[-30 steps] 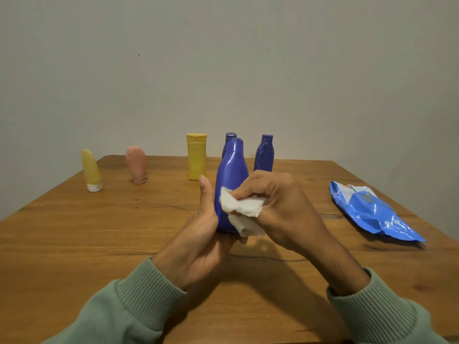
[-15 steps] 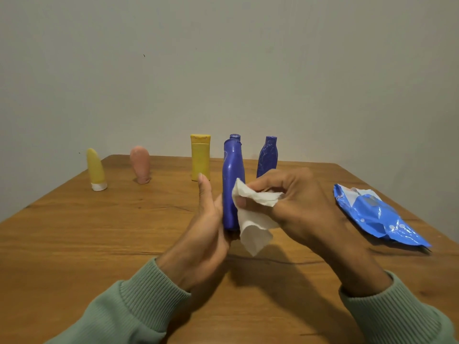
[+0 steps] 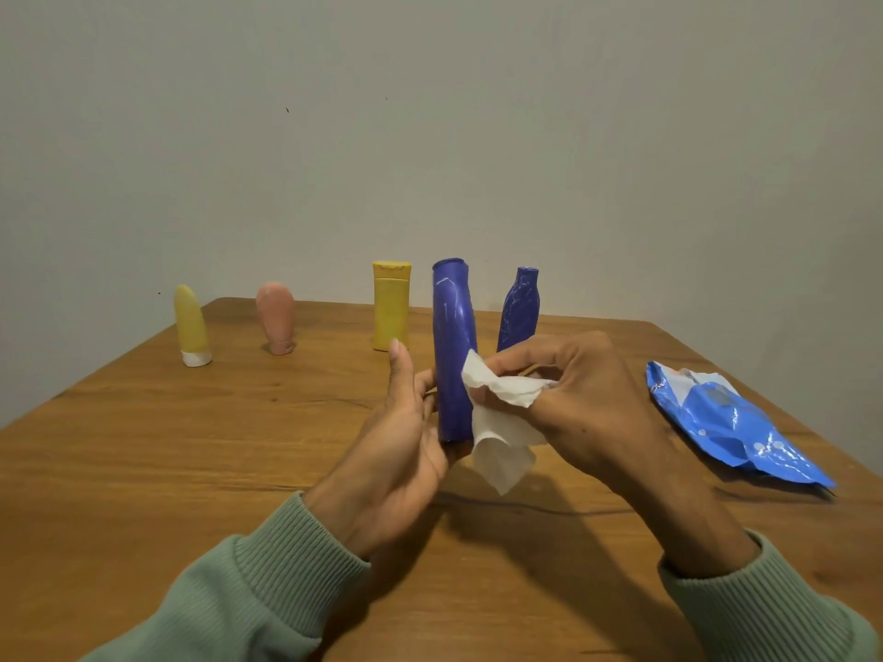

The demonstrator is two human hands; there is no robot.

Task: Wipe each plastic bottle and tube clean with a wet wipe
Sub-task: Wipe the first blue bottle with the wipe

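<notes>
- Spreading widest, the wooden surface is brown and grain-lined. The blue bottle is held upright above its middle, and every place below is given from that bottle.
- The left hand grips the bottle's base from the left, fingers wrapped round the bottom and thumb straight up its side. The right hand, at the bottle's right, has its fingers pinched narrow on the wet wipe.
- Well apart to the bottle's right lies the wipe pack, made of glossy, crinkled blue film (its flap looks lifted, though I cannot be sure).
- The bottle itself is tall, hard, shiny plastic, gently curved, with pale streaks near its top.
- Just behind it to the right stands a second blue bottle, and behind to the left a matte yellow bottle. Farther left are a rounded pink tube and a tapered yellow tube on a white cap.
- The wipe is the smallest thing here: white, thin, crumpled and limp. It touches the bottle's lower right side, and one corner hangs free.
- To wipe well, I would press the wipe flat against the wall and stroke from base to neck. The left hand should turn the bottle so each face is covered, and grip it firmly, since wet glossy plastic may slip.
</notes>
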